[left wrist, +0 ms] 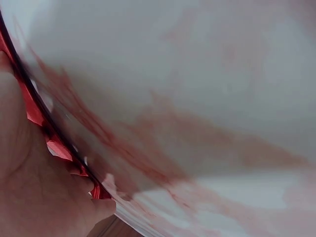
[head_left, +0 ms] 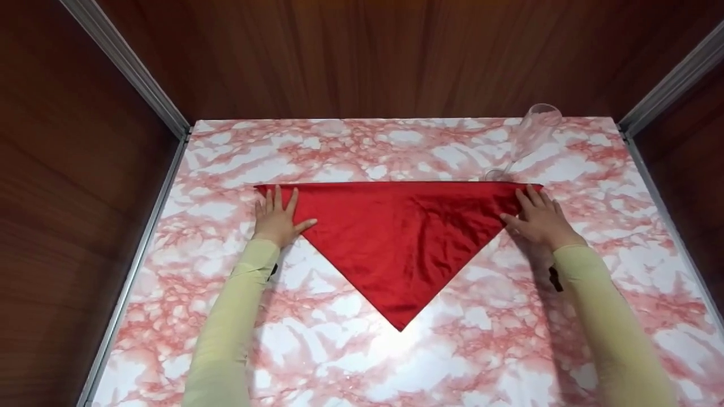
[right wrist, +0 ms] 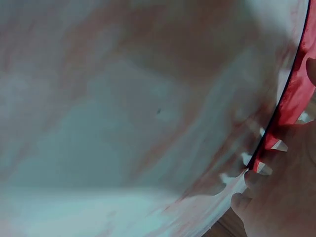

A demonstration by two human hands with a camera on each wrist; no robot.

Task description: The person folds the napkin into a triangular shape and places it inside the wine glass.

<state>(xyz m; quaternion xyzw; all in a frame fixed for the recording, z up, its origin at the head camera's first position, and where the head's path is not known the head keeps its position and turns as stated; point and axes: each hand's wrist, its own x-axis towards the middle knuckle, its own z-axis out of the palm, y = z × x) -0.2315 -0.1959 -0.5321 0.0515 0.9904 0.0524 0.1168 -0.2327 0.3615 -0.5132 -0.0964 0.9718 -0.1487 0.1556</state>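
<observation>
A shiny red cloth [head_left: 362, 237] lies as a triangle, its long straight edge at the far side and its point toward me. The right half shows more wrinkles than the left. My left hand [head_left: 277, 220] rests with spread, straight fingers on the cloth's left corner. On the right corner, my right hand [head_left: 540, 221] lies the same way, fingertips near the far edge. Both wrist views show the dark-lined cloth edge beside the left hand [left wrist: 34, 182] and the right hand [right wrist: 286, 182].
A clear stemmed glass [head_left: 531, 133] lies on its side behind the cloth's right end, its foot close to the far edge. Pink-and-white marbled covering spreads over the table [head_left: 339, 362]. Dark wood panels [head_left: 362, 62] with metal rails enclose the back and sides.
</observation>
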